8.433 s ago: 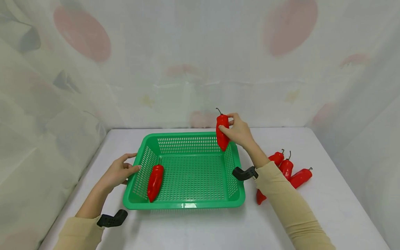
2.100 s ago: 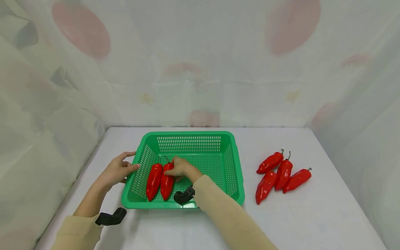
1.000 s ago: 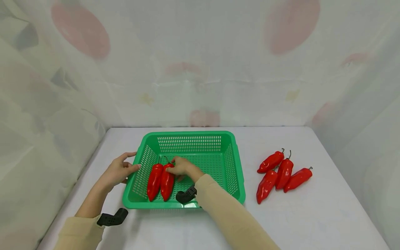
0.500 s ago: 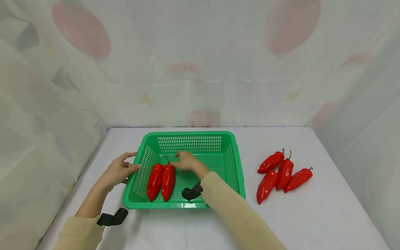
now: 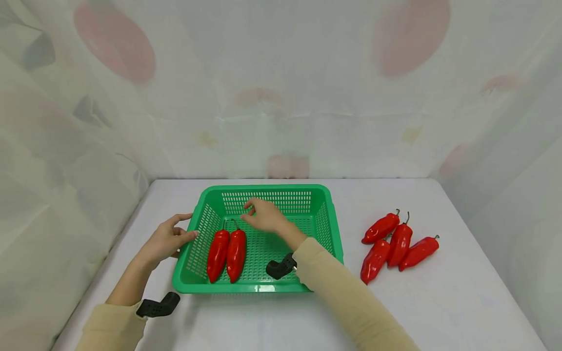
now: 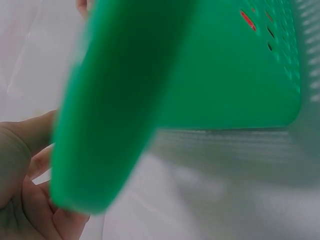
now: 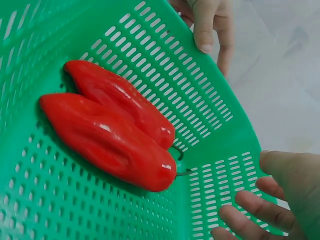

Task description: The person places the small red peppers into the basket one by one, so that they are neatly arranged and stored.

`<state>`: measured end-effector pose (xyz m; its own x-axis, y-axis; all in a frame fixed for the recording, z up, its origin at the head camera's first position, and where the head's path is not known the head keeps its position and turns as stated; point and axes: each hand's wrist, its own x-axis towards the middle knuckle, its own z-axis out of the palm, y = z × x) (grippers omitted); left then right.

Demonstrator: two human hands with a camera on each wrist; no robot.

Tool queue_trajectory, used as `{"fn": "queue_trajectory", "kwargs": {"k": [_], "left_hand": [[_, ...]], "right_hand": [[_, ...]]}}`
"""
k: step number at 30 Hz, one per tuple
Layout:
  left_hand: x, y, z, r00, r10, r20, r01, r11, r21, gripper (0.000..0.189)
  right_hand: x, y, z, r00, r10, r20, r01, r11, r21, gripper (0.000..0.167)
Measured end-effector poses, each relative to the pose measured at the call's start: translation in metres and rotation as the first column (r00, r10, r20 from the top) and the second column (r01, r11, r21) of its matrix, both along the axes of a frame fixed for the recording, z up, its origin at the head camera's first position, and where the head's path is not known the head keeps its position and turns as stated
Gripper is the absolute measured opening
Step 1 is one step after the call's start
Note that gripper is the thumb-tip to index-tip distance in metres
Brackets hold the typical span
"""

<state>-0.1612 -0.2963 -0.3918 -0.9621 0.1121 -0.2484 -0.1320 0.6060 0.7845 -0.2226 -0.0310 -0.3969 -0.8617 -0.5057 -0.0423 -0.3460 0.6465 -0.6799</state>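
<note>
Two long red peppers, one on the left [image 5: 218, 256] and one on the right [image 5: 236, 256], lie side by side in a green perforated basket [image 5: 219, 288], stems toward the back. My left hand [image 5: 164, 241] grips the basket's left rim, thumb on top and other fingers outside. In the left wrist view the rim hides part of that hand [image 6: 30, 190]. Above the basket floor, behind the peppers, hovers my right hand [image 5: 268, 217]. It holds nothing; the right wrist view shows its fingers [image 7: 250, 225] spread and apart from both peppers [image 7: 107, 140].
Several more red peppers [image 5: 399, 243] lie in a loose cluster on the white table [image 5: 439, 302], right of the basket. A patterned cloth [image 5: 281, 97] hangs behind the table and along its sides. A black wrist camera [image 5: 281, 266] sits on my right wrist.
Over the last eight seconds my right hand has set a second pepper beside the first and let go. It has since risen back and rightward. My left hand has stayed on the rim.
</note>
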Motion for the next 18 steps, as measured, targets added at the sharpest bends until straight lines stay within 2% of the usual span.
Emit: {"fn": "queue_trajectory", "kwargs": {"k": [5,9,18], "left_hand": [[0.0,0.0,-0.001,1.0,0.001,0.002,-0.001,1.0,0.004,0.07],[0.0,-0.001,-0.001,1.0,0.002,0.007,-0.002,1.0,0.01,0.07],[-0.001,-0.002,-0.001,1.0,0.004,0.013,-0.004,1.0,0.006,0.07]], "right_hand": [[0.001,0.009,0.009,0.998,-0.003,-0.059,0.003,1.0,-0.013,0.033],[0.002,0.017,0.015,0.997,-0.006,-0.075,0.004,0.999,-0.035,0.03],[0.004,0.032,0.032,0.992,-0.006,-0.127,-0.011,0.991,-0.132,0.029]]}}
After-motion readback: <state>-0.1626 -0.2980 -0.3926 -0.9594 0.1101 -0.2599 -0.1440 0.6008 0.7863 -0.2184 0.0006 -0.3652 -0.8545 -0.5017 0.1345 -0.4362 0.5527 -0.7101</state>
